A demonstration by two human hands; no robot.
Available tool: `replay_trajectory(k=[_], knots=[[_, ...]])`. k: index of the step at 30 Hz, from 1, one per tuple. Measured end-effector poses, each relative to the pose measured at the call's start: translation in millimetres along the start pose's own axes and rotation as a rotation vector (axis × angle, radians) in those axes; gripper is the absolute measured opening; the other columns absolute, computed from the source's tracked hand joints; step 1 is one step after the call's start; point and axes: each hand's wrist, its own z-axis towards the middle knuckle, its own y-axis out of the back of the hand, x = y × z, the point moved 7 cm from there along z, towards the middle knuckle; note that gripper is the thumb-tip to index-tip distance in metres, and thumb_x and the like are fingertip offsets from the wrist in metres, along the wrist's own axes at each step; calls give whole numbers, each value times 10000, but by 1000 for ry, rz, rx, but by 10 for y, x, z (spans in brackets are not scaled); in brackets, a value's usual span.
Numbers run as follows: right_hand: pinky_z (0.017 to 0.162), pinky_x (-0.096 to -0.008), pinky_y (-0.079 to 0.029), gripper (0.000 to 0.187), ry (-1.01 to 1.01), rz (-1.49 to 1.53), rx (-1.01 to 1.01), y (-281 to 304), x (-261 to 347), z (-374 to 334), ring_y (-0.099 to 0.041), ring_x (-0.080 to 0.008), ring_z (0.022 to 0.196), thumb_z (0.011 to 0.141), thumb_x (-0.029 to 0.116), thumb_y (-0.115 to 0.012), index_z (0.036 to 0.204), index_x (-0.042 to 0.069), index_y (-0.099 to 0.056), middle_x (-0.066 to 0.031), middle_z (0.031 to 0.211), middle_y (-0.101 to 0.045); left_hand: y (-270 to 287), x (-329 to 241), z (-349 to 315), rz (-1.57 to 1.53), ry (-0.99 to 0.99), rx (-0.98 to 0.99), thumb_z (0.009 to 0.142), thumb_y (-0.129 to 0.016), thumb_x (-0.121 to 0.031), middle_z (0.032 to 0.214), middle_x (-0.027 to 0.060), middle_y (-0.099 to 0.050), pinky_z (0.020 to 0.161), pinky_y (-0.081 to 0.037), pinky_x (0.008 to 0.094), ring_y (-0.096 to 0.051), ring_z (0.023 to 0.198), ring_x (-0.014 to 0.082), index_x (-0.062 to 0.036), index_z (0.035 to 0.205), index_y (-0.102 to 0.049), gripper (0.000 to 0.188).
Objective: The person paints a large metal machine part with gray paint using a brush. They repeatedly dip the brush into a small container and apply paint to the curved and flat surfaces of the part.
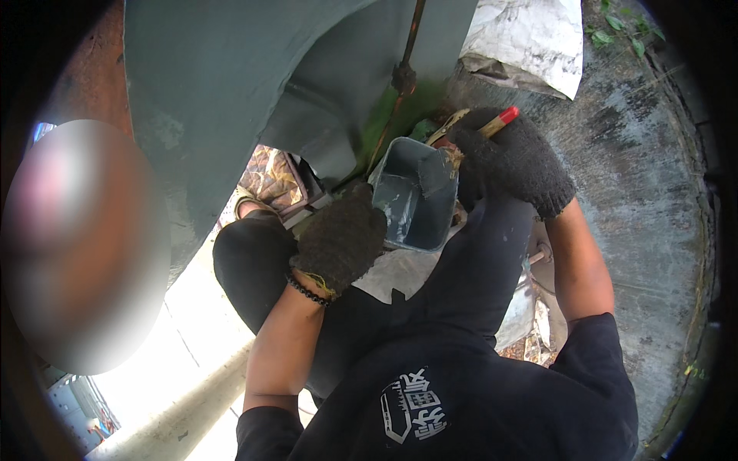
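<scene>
A dark knitted glove covers my left hand, whose fingers grip the left rim of a grey plastic container. Grey paint coats the inside of this squarish tub. My right hand, gloved the same way, is closed around a paintbrush with a wooden handle and a red tip. The brush's grey-coated bristles sit inside the tub, at its right wall. My right fingers are partly hidden behind the glove and the handle.
A large grey-painted metal panel with a curved cut-out rises ahead and left. A rusty rod runs down it. At right stands a weathered curved concrete surface. A dirty white sheet lies at the top. My bent knees flank the tub.
</scene>
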Motion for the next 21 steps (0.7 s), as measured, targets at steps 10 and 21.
replay_trajectory(k=[10,21], knots=[[957,-433,-569,304,670,28,335,-153,-175,66,-737,-310,1046,886,199,-773,1164,78,-786,-140,1109,-784,106,-186,64,551,-96,-21,952,-601,-191,1149,198,-663,706,-596,484,-748,863,341,-15,945,-716,211],[744,-353,-591,225,201,202,378,-81,-109,241,-725,-177,798,929,183,-718,1078,31,-791,-89,966,-782,74,47,30,-60,139,184,975,-576,-190,986,198,-699,723,-579,528,-740,855,365,-2,1116,-660,249]])
